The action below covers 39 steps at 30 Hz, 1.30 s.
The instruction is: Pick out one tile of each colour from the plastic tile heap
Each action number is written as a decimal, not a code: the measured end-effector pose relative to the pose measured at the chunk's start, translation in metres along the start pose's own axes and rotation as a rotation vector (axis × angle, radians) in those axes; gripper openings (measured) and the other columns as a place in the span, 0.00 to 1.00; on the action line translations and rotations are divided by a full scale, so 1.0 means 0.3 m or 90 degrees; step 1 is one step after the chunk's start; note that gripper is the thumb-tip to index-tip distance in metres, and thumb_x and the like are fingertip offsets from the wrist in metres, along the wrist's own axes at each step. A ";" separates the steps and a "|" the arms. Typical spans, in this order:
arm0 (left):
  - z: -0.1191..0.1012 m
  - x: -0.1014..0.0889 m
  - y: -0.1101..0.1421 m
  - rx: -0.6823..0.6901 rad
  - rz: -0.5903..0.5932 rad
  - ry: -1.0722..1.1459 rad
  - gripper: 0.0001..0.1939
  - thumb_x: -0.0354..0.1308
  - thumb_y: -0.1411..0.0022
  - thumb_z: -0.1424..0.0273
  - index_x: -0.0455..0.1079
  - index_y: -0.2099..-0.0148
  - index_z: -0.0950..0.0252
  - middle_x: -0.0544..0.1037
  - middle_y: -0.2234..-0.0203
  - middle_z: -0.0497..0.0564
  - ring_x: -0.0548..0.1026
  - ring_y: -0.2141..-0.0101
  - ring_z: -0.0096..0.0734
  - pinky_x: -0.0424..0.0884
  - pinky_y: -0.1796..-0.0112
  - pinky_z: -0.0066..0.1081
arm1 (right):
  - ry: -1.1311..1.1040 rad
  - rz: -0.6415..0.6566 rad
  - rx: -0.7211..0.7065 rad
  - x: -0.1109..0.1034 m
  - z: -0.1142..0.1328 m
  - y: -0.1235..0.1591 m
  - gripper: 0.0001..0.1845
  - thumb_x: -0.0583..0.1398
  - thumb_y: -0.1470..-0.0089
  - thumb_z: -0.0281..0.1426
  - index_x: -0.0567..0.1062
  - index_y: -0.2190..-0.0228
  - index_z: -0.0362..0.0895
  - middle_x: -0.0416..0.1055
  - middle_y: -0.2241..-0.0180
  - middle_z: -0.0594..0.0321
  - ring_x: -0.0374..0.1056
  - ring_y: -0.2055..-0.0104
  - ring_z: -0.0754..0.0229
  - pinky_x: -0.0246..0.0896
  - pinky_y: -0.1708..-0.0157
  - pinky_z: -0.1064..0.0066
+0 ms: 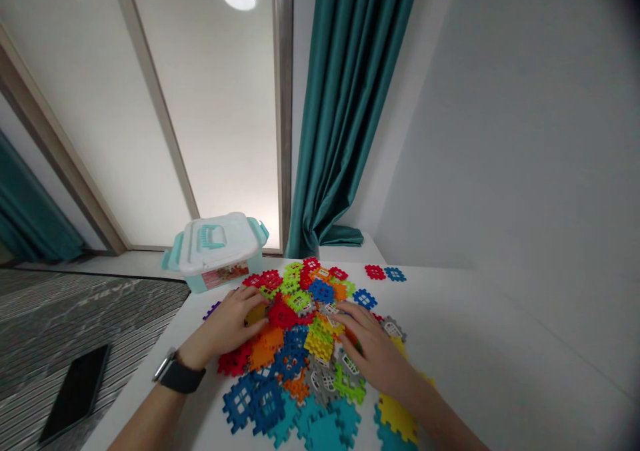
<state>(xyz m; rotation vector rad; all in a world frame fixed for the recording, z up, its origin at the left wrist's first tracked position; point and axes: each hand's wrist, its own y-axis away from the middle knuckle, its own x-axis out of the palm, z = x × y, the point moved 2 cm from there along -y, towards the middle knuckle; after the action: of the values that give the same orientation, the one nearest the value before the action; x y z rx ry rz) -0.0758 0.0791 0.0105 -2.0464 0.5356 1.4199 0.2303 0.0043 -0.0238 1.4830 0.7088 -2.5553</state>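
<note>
**Items at my hands.** My left hand, with a black smartwatch on the wrist, sits curled and fairly narrow at the heap's left side, fingers over a yellow tile; I cannot tell whether it is gripped. My right hand lies spread wide on the heap's right side, fingers resting on yellow, orange and grey tiles, and it holds nothing that I can see.

**Main lot.** A heap of interlocking plastic waffle-block tiles, in many colours, lies flat and overlapping on a white table. It has no sharp long axis, but it stretches roughly from the table's far edge toward me, with large teal and blue tiles at the near end.

**Edges and room.** The table's left edge runs diagonally, leaving only a narrow strip left of the heap. Wide bare surface opens to the right, up to a grey wall.

**Also present.** A plastic storage box with a white lid and teal handles stands at the far left corner, just beside the heap. A red tile and a blue tile lie apart, near the far edge. A black smartphone lies beyond the table's left edge, on grey carpet.
</note>
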 end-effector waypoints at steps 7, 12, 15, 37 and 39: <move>-0.057 0.043 -0.010 0.017 0.037 0.030 0.08 0.61 0.34 0.64 0.72 0.53 0.57 0.75 0.47 0.52 0.70 0.45 0.46 0.65 0.44 0.48 | -0.012 0.016 -0.001 -0.006 0.037 -0.003 0.21 0.53 0.38 0.25 0.74 0.46 0.47 0.67 0.40 0.53 0.61 0.36 0.48 0.57 0.35 0.49; -0.044 0.043 -0.012 0.003 0.048 0.075 0.06 0.62 0.35 0.67 0.70 0.56 0.58 0.76 0.51 0.50 0.71 0.48 0.44 0.66 0.46 0.45 | -0.031 0.008 0.003 -0.003 0.041 0.000 0.21 0.53 0.38 0.26 0.75 0.47 0.47 0.68 0.41 0.53 0.62 0.36 0.48 0.58 0.36 0.50; -0.042 0.041 -0.010 0.004 0.045 0.103 0.07 0.63 0.36 0.68 0.69 0.56 0.59 0.74 0.53 0.50 0.71 0.49 0.43 0.66 0.46 0.44 | -0.041 0.001 0.008 -0.003 0.040 0.002 0.21 0.53 0.37 0.26 0.75 0.46 0.49 0.68 0.41 0.53 0.61 0.36 0.49 0.57 0.36 0.51; -0.058 0.076 -0.017 0.016 -0.029 0.013 0.15 0.65 0.37 0.61 0.71 0.50 0.58 0.74 0.47 0.53 0.70 0.46 0.49 0.65 0.45 0.50 | -0.047 0.013 -0.005 -0.013 0.066 0.003 0.21 0.54 0.38 0.25 0.75 0.47 0.48 0.69 0.42 0.54 0.62 0.38 0.49 0.59 0.36 0.48; -0.068 0.090 -0.020 0.001 -0.028 -0.006 0.15 0.66 0.39 0.60 0.72 0.52 0.58 0.75 0.49 0.53 0.70 0.46 0.51 0.63 0.44 0.53 | -0.046 0.010 -0.006 -0.015 0.068 0.003 0.21 0.53 0.38 0.25 0.75 0.47 0.48 0.69 0.42 0.54 0.62 0.38 0.49 0.59 0.36 0.48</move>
<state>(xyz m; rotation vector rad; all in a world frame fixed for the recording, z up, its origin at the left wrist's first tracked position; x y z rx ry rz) -0.0483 0.0701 -0.0080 -2.0363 0.4841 1.4026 0.2166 -0.0061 -0.0118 1.3800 0.6960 -2.5750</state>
